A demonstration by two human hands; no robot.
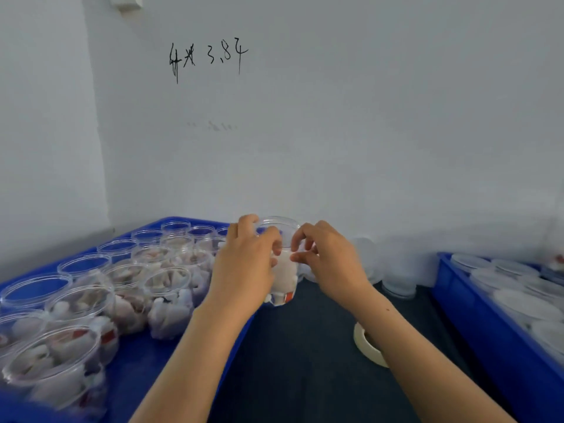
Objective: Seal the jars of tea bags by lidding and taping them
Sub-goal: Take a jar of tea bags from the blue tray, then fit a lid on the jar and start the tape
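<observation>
Standing on the dark table top [305,361] between two blue trays, a clear plastic jar of tea bags [285,276] is gripped by the left hand [244,267], whose fingers are curled round its left side and upper rim. A clear lid [279,222] is seen at the jar's mouth; whether it is fully seated cannot be told. The jar's right side, just below the rim, is met by the right hand [329,261], its thumb and forefinger brought close in a narrow pinch; what is pinched cannot be made out. A roll of pale tape [367,346] is laid flat on the table, partly hidden under the right forearm. Many open jars of tea bags [164,294] are crowded in the left tray [146,361]. Clear lids [518,300] are heaped in the right tray [476,325].
</observation>
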